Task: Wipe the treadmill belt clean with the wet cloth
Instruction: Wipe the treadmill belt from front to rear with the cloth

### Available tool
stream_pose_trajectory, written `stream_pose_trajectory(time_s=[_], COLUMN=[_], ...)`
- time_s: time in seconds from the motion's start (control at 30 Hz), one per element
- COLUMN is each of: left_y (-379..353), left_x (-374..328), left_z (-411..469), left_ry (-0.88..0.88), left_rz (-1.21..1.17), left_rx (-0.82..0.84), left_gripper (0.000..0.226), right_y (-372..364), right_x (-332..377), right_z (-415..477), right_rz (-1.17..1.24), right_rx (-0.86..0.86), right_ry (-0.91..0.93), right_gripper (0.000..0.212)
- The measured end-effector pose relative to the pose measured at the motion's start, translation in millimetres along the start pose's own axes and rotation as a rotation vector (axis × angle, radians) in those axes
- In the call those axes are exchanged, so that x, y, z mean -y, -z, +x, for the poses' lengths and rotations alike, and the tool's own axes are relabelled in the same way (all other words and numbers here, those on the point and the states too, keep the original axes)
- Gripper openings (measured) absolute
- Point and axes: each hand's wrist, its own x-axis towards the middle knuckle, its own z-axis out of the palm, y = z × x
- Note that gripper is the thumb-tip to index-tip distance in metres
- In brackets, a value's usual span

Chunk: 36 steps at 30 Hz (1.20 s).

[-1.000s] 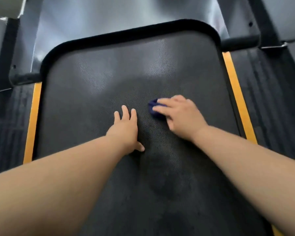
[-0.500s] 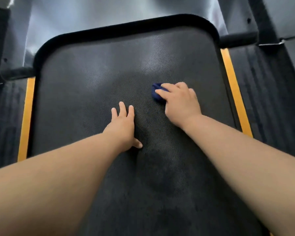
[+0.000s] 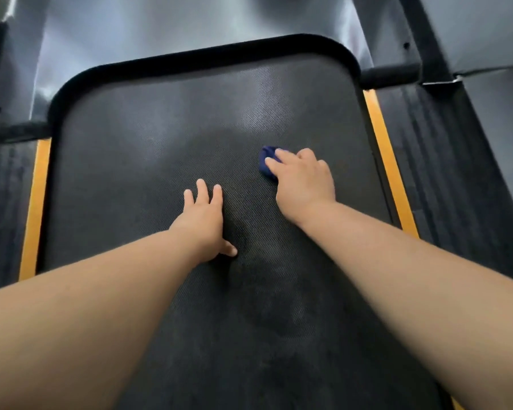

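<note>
The black textured treadmill belt (image 3: 148, 161) fills the middle of the head view. My right hand (image 3: 301, 180) presses a bunched dark blue cloth (image 3: 266, 162) onto the belt right of centre; most of the cloth is hidden under my fingers, which curl over it. My left hand (image 3: 203, 220) lies flat on the belt with straight fingers and the thumb spread, a hand's width left of and nearer than the cloth. A darker damp patch shows on the belt near my left thumb.
Yellow stripes (image 3: 388, 161) (image 3: 34, 208) and dark ribbed side rails (image 3: 444, 179) flank the belt. A black rounded rim (image 3: 202, 53) closes the belt's far end, with the grey motor cover (image 3: 190, 22) behind it. Black frame uprights (image 3: 427, 39) rise at both far corners.
My right hand has slid the blue cloth away from me, up the belt and slightly right. My left hand has stayed planted in the same spot.
</note>
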Motion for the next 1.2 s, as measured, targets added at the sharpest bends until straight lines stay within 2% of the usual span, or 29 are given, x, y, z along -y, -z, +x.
stream_pose_trajectory(time_s=[0.17,0.23,0.3,0.4,0.47,0.57,0.67,0.83,1.03,1.13,1.2], left_y=[-0.8,-0.4,0.5,1.1,2.5,10.0,13.4,7.5,9.8,11.1,12.3], left_x=[-0.3,-2.1,-1.2,-3.4,-12.8,-31.2,-50.2,-61.2,-62.7,-64.8,-65.0], left_z=[-0.9,0.1,1.0,-3.3,-6.9,-4.4,9.0,12.9,13.9,16.8,15.1], left_ry=[0.003,-0.003,-0.002,0.011,-0.083,-0.226,-0.178,-0.117,-0.098,-0.095,-0.096], left_rz=[0.017,0.024,0.039,0.053,0.1,0.11,0.05,0.047,0.006,0.002,0.007], left_rx=[-0.019,-0.022,-0.024,-0.002,0.01,-0.01,-0.004,0.05,0.09,0.105,0.103], left_gripper=[0.134,0.134,0.134,0.131,0.125,0.126,0.132,0.129,0.125,0.125,0.125], right_y=[-25.2,-19.7,-5.9,0.4,-2.3,-17.6,-30.7,-7.1,-23.0,-26.4,-16.3], right_x=[-8.1,-14.7,-13.6,-11.5,-13.2,-18.7,-31.2,-23.7,-29.4,-43.5,-42.9], right_z=[-80.1,-55.3,-18.1,4.2,-28.3,-86.9,-65.5,16.8,-82.4,-59.0,-14.8], right_rz=[0.066,0.028,-0.043,-0.013,-0.026,0.042,0.053,0.011,0.053,0.067,0.042], right_rx=[-0.09,-0.139,-0.095,-0.036,-0.03,-0.111,-0.21,-0.127,-0.138,-0.205,-0.199], right_ry=[0.108,0.137,0.125,-0.004,-0.001,0.05,0.068,-0.038,-0.038,0.025,-0.005], right_gripper=[0.048,0.048,0.046,0.044,0.044,0.049,0.046,0.043,0.051,0.043,0.039])
